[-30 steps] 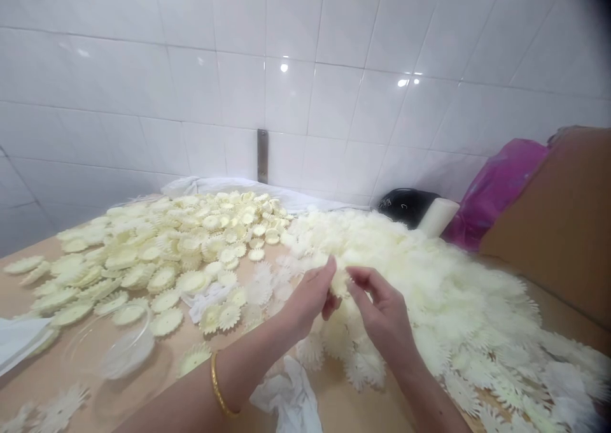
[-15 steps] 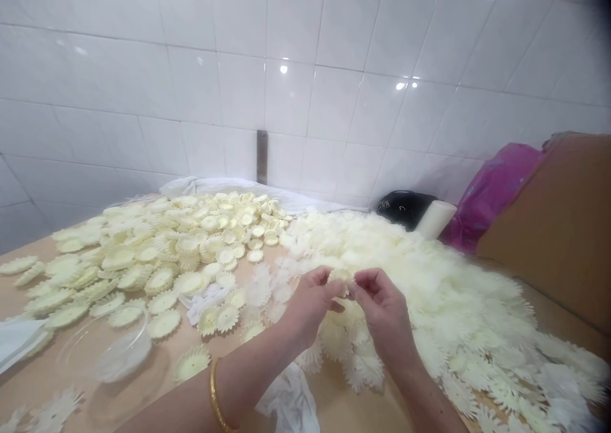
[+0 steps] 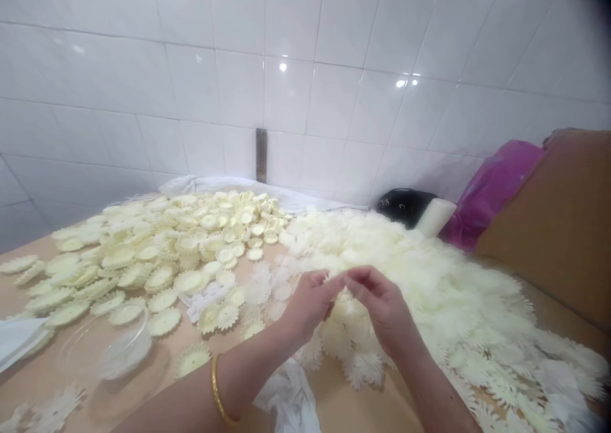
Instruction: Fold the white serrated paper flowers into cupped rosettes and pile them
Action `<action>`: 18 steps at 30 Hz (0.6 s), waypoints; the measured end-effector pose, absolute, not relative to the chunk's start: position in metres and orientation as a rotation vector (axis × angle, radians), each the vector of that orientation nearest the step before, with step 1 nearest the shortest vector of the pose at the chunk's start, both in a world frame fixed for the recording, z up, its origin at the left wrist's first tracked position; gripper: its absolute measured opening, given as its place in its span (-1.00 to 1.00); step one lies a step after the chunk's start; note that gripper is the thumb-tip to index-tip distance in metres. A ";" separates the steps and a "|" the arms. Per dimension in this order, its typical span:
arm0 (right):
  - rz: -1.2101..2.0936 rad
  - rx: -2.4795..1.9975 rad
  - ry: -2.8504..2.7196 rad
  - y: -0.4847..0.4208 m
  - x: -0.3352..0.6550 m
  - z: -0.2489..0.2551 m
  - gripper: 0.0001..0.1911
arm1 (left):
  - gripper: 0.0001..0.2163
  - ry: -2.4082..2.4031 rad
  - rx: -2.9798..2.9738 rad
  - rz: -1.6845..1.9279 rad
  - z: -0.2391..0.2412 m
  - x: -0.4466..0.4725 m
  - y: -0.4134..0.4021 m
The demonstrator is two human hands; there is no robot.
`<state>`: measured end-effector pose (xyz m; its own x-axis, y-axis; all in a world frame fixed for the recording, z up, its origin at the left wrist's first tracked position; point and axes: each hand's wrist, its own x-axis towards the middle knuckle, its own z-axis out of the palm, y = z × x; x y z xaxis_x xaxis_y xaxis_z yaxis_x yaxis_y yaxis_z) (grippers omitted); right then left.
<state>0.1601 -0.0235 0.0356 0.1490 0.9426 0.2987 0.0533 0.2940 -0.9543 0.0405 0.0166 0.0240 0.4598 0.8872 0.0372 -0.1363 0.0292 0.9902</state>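
My left hand [image 3: 309,300], with a gold bangle [image 3: 217,388] on the wrist, is pinched closed at the middle of the table. Its thumb and fingertips meet those of my right hand [image 3: 379,302], which is also closed. Between them is a small pale yellow fabric flower piece, mostly hidden by the fingers. Under and beyond the hands spreads a heap of thin, fringed fabric petals [image 3: 429,293]. Several more petals [image 3: 365,366] lie just below my right hand. To the left is a pile of stacked, jagged-edged cream flower discs [image 3: 165,321].
A clear plastic bowl [image 3: 126,350] stands at the left front, and a crumpled white cloth [image 3: 291,398] lies below my left forearm. At the right are a black bag [image 3: 403,207], a pale roll [image 3: 436,218], a purple bag [image 3: 496,188] and a cardboard box [image 3: 558,223]. White tiles [image 3: 296,95] rise behind.
My right hand has moved left and its fingertips now meet my left hand's. The flower piece, plainly visible before, is now mostly covered by the fingers.
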 end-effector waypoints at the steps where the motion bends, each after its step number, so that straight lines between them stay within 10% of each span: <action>1: 0.924 -1.059 -1.248 -0.023 0.161 0.036 -0.79 | -0.63 0.759 1.297 0.909 0.024 0.040 0.017; 18: 1.066 -1.091 -1.433 -0.028 0.157 0.039 -0.66 | -0.50 1.037 1.333 0.850 0.034 0.039 0.016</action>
